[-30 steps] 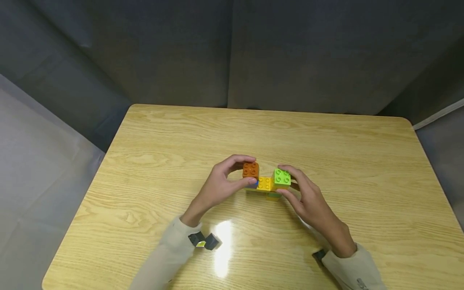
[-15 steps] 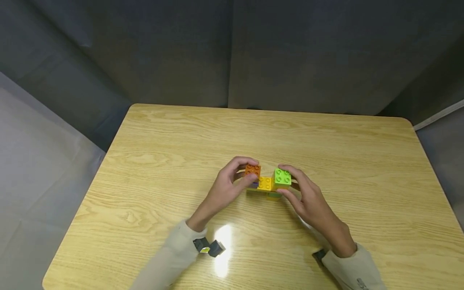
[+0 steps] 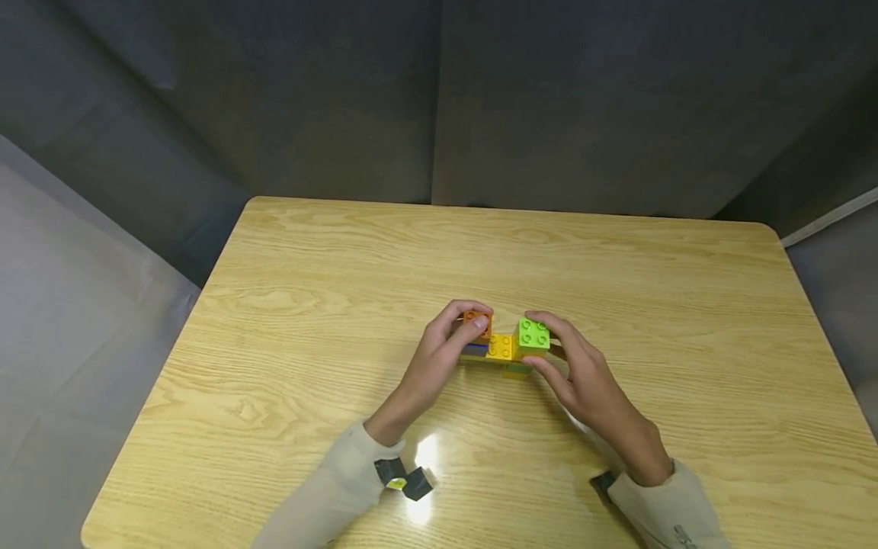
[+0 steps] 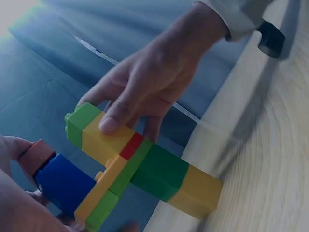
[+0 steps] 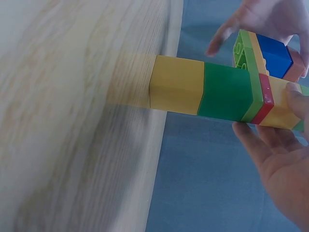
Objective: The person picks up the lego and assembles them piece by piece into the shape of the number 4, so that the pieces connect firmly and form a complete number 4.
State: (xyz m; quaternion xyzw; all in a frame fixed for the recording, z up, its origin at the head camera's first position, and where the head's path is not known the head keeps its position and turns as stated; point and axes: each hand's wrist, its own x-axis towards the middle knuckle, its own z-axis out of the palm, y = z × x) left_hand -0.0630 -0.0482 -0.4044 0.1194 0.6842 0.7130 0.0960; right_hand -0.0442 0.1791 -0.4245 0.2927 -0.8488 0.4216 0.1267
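Observation:
A toy-brick structure stands upright on the table, its base a yellow brick point(image 5: 177, 86) under a dark green brick point(image 5: 225, 92). Flat yellow and light green plates jut left above them, with a blue brick point(image 4: 66, 184) on the overhang. On top of the blue one sits an orange-brown brick point(image 3: 478, 323). My left hand point(image 3: 435, 354) grips it, thumb over the studs and fingers behind. On the right column, my right hand point(image 3: 588, 381) holds an upper yellow brick point(image 4: 104, 140) between thumb and fingers, below a light green brick point(image 3: 533, 334). A red piece point(image 4: 131, 146) lies beneath that yellow brick.
The wooden table point(image 3: 329, 259) extends around the structure. Dark cloth point(image 3: 549, 107) hangs behind it, and grey cloth point(image 3: 75, 366) lies to the left. Both sleeves carry a dark wrist device point(image 3: 405, 479).
My left hand has shifted a little to the right, and its thumb has moved from the orange-brown brick's near side up onto its top. The right hand stays put.

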